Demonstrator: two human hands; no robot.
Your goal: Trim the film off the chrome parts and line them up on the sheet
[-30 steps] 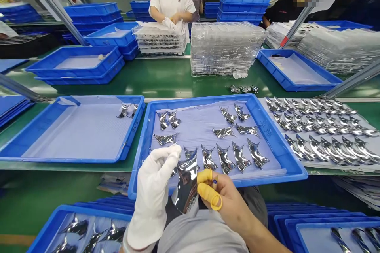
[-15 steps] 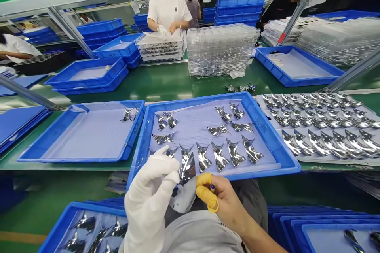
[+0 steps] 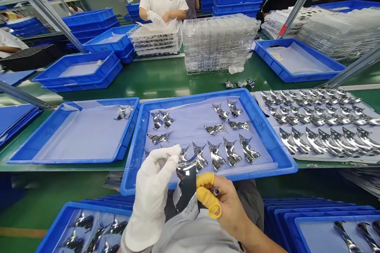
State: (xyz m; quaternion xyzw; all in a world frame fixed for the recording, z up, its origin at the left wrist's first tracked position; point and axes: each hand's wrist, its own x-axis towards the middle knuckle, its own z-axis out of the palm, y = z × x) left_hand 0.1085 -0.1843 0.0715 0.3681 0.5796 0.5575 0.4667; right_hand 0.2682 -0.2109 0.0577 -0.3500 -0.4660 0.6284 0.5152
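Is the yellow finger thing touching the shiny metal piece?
Touching. The head view shows the yellow finger cover on the right hand pressed against the edge of the shiny metal piece.

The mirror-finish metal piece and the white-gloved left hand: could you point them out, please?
Mirror-finish metal piece (image 3: 186, 182), head view, on its reflective face.
White-gloved left hand (image 3: 151, 195), head view, on the hand's middle.

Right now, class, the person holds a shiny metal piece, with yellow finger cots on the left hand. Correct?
No: the yellow finger cots are on the right hand; the left hand wears a white glove, as the head view shows. The shiny metal piece is indeed held.
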